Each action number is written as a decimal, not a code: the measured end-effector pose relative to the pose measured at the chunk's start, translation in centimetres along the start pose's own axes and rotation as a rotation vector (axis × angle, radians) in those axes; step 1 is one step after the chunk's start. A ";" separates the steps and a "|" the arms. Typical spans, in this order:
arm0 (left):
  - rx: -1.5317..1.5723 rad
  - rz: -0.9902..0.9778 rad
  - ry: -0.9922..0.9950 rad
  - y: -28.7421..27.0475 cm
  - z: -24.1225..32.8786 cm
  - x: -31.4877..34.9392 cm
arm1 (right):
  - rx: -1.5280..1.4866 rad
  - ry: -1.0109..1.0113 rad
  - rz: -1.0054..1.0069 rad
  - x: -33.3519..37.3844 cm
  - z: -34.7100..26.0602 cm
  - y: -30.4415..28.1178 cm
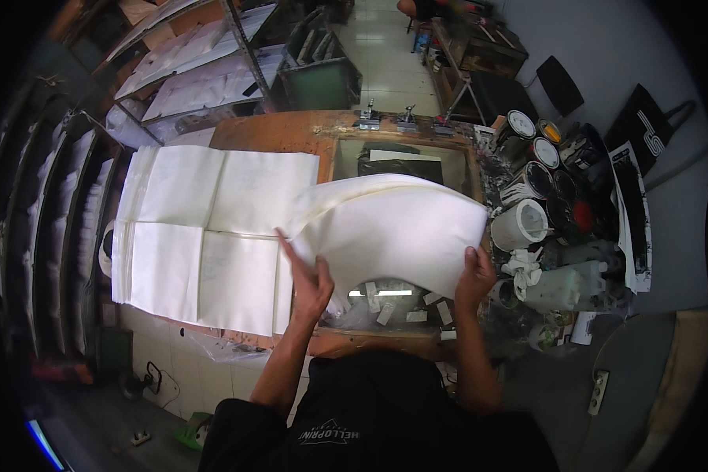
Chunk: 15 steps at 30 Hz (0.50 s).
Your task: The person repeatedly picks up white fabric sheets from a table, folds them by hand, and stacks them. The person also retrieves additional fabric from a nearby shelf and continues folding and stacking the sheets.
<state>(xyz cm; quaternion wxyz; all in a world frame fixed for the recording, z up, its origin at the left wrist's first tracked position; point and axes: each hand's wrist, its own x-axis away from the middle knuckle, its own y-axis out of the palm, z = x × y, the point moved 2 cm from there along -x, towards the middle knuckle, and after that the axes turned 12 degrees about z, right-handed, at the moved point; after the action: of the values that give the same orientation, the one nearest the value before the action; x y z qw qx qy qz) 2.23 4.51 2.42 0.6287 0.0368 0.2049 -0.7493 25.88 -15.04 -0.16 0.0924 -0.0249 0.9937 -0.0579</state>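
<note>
A large white fabric sheet (393,224), apparently doubled, arches over the glass-topped frame (330,169) on the wooden table. My right hand (474,277) pinches its right edge, thumb on top. My left hand (311,285) has the sheet's left end between its thumb and its outstretched index finger; some of its fingers are hidden. That index fingertip reaches the right edge of a stack of white fabric pieces (173,185), laid out in overlapping piles on the left of the table. Several small pale strips (385,313) lie on the glass below the sheet.
Metal hinge clamps (407,119) stand along the table's far edge. Paint tins, a white bucket (519,226) and a translucent jug (562,287) crowd the right side. Racks of white sheets (63,212) stand at the left, shelves (197,79) behind, and a green bin (318,82) at the back.
</note>
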 end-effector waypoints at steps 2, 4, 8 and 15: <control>0.276 0.038 -0.077 -0.9 2.6 0.4 | -0.181 0.069 -0.031 -0.4 -1.1 -0.9; 0.190 0.037 -0.064 -0.1 1.8 0.2 | -0.241 0.032 -0.070 -0.6 0.5 0.0; 0.154 0.054 -0.086 2.3 -0.7 -2.9 | -0.163 0.111 -0.045 -2.9 1.1 2.9; 0.417 0.056 -0.039 0.8 2.2 -2.0 | -0.096 0.153 -0.100 -1.0 -0.4 0.2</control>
<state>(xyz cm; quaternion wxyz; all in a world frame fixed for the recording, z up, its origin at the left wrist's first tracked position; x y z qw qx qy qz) 3.80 5.45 4.83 0.6318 0.1574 0.0323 -0.7583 26.81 -14.78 0.37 0.0119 -0.0745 0.9970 -0.0168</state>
